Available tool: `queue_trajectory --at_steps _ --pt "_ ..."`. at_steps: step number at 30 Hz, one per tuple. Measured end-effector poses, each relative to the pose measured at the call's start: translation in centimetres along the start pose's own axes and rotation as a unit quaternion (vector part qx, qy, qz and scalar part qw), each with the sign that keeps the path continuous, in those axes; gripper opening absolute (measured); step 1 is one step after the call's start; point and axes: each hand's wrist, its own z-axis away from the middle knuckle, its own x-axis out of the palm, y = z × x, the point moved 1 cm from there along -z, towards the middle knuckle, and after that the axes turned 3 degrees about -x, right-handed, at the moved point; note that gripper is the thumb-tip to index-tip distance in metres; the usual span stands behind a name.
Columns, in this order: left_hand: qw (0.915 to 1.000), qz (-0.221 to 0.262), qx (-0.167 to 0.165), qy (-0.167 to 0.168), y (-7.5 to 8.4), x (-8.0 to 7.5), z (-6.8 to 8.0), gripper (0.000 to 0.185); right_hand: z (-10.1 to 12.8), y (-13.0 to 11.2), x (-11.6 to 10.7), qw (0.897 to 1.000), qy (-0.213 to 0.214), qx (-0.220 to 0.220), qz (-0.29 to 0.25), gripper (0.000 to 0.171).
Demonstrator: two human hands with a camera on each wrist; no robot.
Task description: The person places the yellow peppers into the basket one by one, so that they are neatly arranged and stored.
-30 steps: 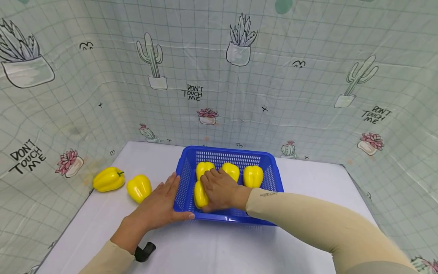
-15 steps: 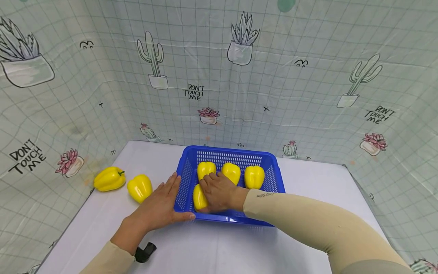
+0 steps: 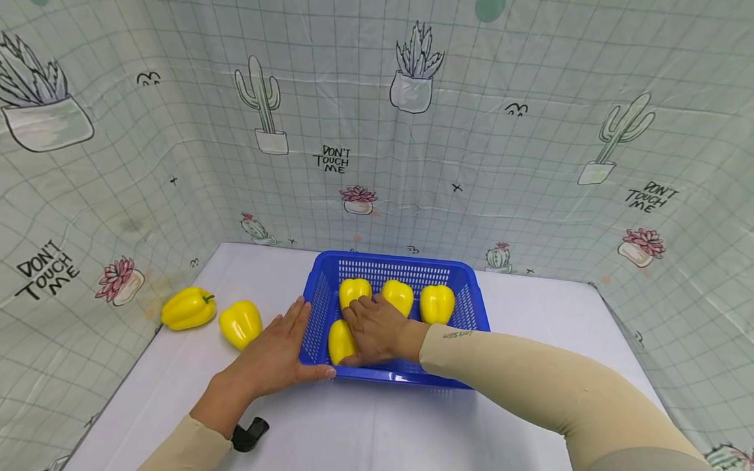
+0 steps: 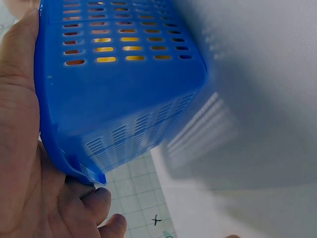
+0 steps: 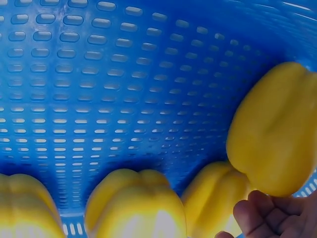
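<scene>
A blue slotted basket (image 3: 473, 302) stands mid-table with three yellow peppers along its back row (image 3: 436, 303). My right hand (image 3: 377, 327) reaches into the basket and grips a fourth yellow pepper (image 3: 338, 341) at the front left, fingers over it and thumb below. The right wrist view shows that pepper (image 5: 272, 129) close above my fingertips (image 5: 257, 215), with the basket wall (image 5: 124, 74) behind. My left hand (image 3: 277, 353) lies flat against the basket's outer left wall, thumb along the front corner. In the left wrist view, the palm (image 4: 25, 163) presses on the basket (image 4: 124, 99).
Two more yellow peppers (image 3: 187, 307) (image 3: 239, 322) lie on the white table (image 3: 365, 425) left of the basket. Cactus-print sheeting (image 3: 377, 131) walls the table on three sides. A black strap part (image 3: 250, 433) shows at my left wrist.
My right hand has eased the held pepper slightly left and down toward the basket's front-left corner. The left hand has stayed in place on the basket.
</scene>
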Motion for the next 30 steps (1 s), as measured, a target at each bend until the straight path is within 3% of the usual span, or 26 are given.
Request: queue_trajectory --at_steps 15,25,30 --pt "1.0000 0.003 0.000 0.000 0.0 0.0 -0.1 0.135 1.2 1.6 -0.8 0.999 0.039 0.011 -0.004 0.087" --pt "1.0000 0.002 -0.004 -0.003 0.3 -0.1 -0.2 0.133 3.3 3.7 -2.2 0.997 0.058 0.053 -0.022 0.101" --pt "0.9999 0.001 -0.011 -0.004 0.4 -0.1 -0.1 0.134 5.0 5.0 -3.4 0.993 0.079 0.071 -0.054 0.100"
